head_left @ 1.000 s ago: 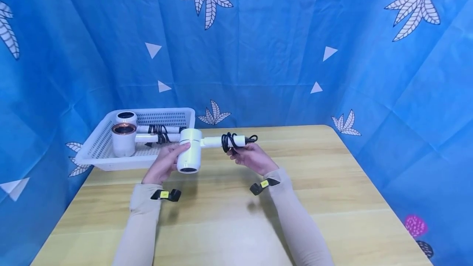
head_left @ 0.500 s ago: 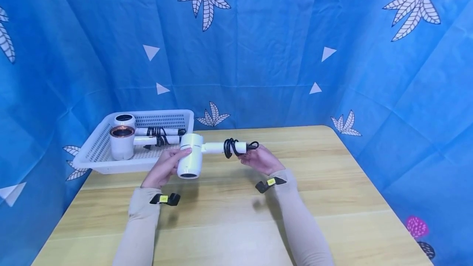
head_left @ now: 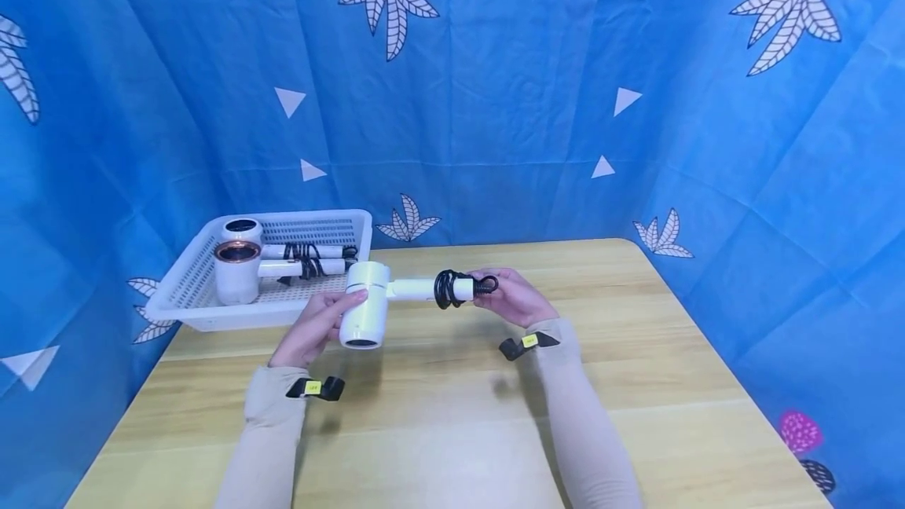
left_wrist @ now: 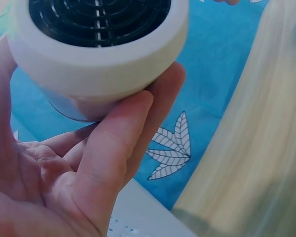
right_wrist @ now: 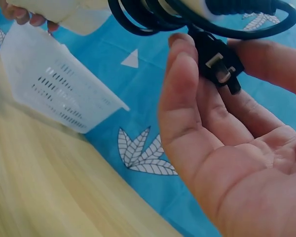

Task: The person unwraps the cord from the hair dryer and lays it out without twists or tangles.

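Note:
A white hair dryer [head_left: 364,313] is held sideways above the table, its handle pointing right. My left hand [head_left: 314,328] grips the dryer's barrel, thumb in front; the left wrist view shows the fingers under the barrel by the dark round grille [left_wrist: 101,19]. Black cord [head_left: 447,289] is coiled around the handle near its end, where a small cord loop sticks out. At that end, my right hand [head_left: 512,297] pinches the black plug [right_wrist: 219,64] between thumb and fingers, just under the coil in the right wrist view. The plug's metal prongs face the camera.
A white perforated plastic basket [head_left: 283,308] stands at the table's back left. Inside lie two more white hair dryers, one with a copper-coloured rim [head_left: 237,277] and one behind it [head_left: 242,228], cords wound on their handles. A blue patterned curtain [head_left: 495,100] surrounds the wooden table [head_left: 452,430].
My right hand has moved right and around behind the handle's end. The cord coil looks fuller and tighter than a second ago. The dryer has sunk slightly, still in my left hand.

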The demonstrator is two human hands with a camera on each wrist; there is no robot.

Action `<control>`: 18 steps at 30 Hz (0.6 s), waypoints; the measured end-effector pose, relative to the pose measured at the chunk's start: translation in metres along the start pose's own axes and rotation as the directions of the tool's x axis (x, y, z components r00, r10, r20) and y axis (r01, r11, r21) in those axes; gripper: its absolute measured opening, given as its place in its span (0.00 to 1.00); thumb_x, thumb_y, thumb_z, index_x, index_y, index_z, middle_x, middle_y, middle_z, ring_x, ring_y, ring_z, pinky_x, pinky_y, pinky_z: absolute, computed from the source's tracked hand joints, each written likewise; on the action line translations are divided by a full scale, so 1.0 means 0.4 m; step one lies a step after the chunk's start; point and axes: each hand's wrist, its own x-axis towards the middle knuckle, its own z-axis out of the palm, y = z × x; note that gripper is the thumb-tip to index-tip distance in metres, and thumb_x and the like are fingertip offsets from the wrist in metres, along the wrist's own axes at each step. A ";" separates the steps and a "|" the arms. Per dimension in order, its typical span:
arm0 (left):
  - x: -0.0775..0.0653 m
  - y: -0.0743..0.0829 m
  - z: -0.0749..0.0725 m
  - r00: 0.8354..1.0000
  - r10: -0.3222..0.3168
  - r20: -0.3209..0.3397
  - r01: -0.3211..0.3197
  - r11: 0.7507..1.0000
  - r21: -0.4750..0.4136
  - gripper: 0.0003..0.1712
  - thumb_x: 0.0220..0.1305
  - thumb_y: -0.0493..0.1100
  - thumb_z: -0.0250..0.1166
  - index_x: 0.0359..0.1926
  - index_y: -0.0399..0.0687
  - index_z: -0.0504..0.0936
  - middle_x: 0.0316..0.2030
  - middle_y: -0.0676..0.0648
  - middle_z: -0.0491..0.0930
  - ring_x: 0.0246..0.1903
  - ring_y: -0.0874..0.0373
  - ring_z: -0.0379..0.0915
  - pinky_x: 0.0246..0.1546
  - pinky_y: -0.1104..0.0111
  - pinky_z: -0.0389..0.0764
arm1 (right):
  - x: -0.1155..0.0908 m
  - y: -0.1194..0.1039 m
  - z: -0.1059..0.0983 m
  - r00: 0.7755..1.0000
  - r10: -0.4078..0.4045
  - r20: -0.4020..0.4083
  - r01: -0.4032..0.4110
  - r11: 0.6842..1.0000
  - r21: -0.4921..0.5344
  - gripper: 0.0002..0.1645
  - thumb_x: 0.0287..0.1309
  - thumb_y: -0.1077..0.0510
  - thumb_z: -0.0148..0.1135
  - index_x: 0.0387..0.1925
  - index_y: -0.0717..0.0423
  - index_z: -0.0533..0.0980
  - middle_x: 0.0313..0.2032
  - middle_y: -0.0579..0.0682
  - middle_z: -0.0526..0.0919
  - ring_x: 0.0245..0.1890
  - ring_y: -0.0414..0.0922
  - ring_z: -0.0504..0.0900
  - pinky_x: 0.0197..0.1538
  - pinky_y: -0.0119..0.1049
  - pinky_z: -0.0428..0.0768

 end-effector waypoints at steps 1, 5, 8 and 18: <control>0.001 -0.003 0.004 1.000 0.001 0.006 -0.001 1.000 0.001 0.34 0.76 0.53 0.61 0.63 0.25 0.71 0.36 0.52 0.87 0.35 0.60 0.88 0.39 0.65 0.90 | -0.002 -0.002 -0.003 1.000 0.004 -0.011 -0.004 1.000 -0.001 0.21 0.77 0.64 0.49 0.40 0.45 0.88 0.49 0.46 0.86 0.44 0.41 0.85 0.51 0.31 0.84; 0.006 -0.016 0.016 0.999 -0.004 0.032 0.004 1.000 -0.003 0.35 0.75 0.54 0.61 0.64 0.25 0.71 0.38 0.52 0.87 0.36 0.59 0.88 0.41 0.64 0.90 | -0.010 -0.003 -0.017 0.999 0.013 -0.038 -0.013 1.000 -0.002 0.20 0.76 0.65 0.51 0.40 0.46 0.88 0.48 0.46 0.87 0.42 0.40 0.84 0.47 0.30 0.85; 0.008 -0.026 0.017 0.999 -0.013 0.037 0.013 1.000 -0.001 0.33 0.75 0.53 0.61 0.62 0.25 0.72 0.37 0.51 0.88 0.36 0.58 0.88 0.41 0.63 0.90 | -0.015 -0.001 -0.023 0.999 0.010 -0.031 -0.011 1.000 -0.010 0.19 0.76 0.64 0.52 0.40 0.46 0.88 0.45 0.46 0.87 0.41 0.39 0.84 0.47 0.31 0.86; 0.012 -0.034 0.015 0.999 -0.012 0.053 0.012 1.000 0.000 0.31 0.75 0.52 0.61 0.61 0.26 0.74 0.37 0.51 0.88 0.36 0.58 0.88 0.42 0.62 0.90 | -0.025 -0.011 -0.030 1.000 -0.028 -0.001 0.028 0.999 -0.034 0.22 0.77 0.65 0.49 0.40 0.45 0.88 0.43 0.46 0.91 0.40 0.39 0.88 0.49 0.33 0.88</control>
